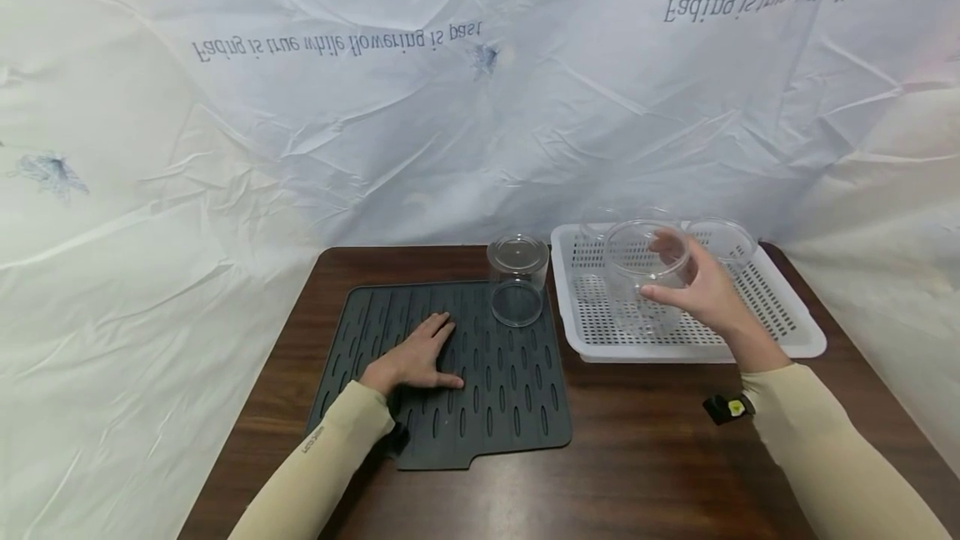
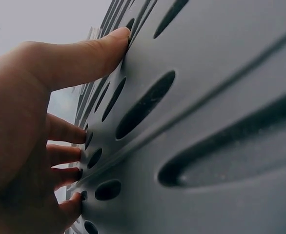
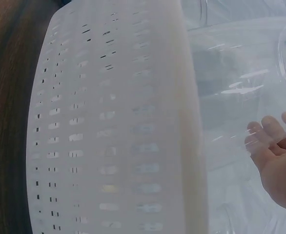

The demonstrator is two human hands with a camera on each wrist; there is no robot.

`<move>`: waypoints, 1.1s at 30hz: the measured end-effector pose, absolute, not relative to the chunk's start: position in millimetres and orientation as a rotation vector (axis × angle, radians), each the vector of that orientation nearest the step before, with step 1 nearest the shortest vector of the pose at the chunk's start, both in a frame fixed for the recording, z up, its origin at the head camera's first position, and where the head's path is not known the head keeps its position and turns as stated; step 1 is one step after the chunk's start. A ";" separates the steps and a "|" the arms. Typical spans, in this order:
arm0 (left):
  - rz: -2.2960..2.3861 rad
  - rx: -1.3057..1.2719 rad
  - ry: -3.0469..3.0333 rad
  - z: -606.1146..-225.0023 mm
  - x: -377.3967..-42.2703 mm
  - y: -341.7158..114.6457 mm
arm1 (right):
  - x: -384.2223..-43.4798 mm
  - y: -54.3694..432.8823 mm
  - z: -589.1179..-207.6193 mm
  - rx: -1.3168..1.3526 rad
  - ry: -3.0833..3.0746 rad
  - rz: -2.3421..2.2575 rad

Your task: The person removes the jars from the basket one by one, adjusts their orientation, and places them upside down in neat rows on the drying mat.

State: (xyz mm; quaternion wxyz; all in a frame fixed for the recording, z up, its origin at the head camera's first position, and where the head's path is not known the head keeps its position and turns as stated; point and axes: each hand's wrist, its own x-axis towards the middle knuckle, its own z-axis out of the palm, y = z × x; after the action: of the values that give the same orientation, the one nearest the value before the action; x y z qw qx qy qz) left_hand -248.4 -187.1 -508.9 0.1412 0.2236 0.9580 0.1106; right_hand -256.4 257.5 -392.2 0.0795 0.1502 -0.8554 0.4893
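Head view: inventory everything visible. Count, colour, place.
Table: 1, brown, lower frame
Backdrop: sheet count unclear, white with blue print, behind table
Mat: 1, dark grey, table's left half
Basket: 1, white, right of mat
Standing container: 1, clear, mat's back right corner
Held container: 1, clear, in or over basket
Other containers: count unclear, clear, basket's back
Sleeves: 2, beige, forearms
Left grip: 1, bare, resting on mat
Right grip: 1, bare, around held container

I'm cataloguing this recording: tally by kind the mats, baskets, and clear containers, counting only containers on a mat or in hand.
Dark grey drying mat: 1
White perforated basket: 1
Clear containers: 2 (mat container, held container)
Total: 4
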 end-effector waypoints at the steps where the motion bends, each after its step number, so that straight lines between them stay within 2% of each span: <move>1: 0.319 0.648 2.766 -508.4 -248.0 -187.3 | -256.6 257.2 -391.3 0.453 -2.565 1.454; 23: 0.234 0.609 2.753 -496.7 -249.1 -184.3 | -259.8 250.3 -366.6 0.505 -2.577 1.348; 33: 0.354 0.590 2.779 -491.4 -252.0 -182.5 | -265.8 240.0 -350.0 0.562 -2.568 1.260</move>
State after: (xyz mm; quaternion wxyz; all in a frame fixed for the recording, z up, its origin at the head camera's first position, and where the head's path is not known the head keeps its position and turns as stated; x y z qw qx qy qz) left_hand -252.0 -182.5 -491.4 0.1391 0.2040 0.9613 0.1226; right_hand -265.8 240.0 -350.0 0.1129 0.1914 -0.8753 0.4295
